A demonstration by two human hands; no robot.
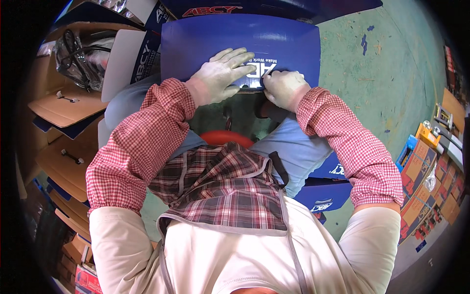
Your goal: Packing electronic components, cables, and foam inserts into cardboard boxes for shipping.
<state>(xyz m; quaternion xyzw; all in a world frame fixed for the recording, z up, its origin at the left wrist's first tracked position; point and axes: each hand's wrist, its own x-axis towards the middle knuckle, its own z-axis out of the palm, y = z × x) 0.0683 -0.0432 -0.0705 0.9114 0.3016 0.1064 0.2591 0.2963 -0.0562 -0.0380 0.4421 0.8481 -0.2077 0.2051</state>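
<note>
In front of me a blue printed cardboard box (205,41) shows its broad glossy face, with a dark cutout at the near edge. My left hand (220,76), in a pale glove, lies on that face with its fingers stretched out toward the right. My right hand (286,89), gloved too, is closed against the box near its right front part. Its thumb and fingertips are pressed together beside the white lettering. Whatever they grip, if anything, is too small to make out.
Open cardboard boxes (63,110) with handles are stacked at the left; one contains a bagged cable (73,59). Another blue box (338,4) lies behind. More blue boxes (325,193) stand by my right leg. A red seat (226,137) shows between my knees. Green floor (362,98) extends right.
</note>
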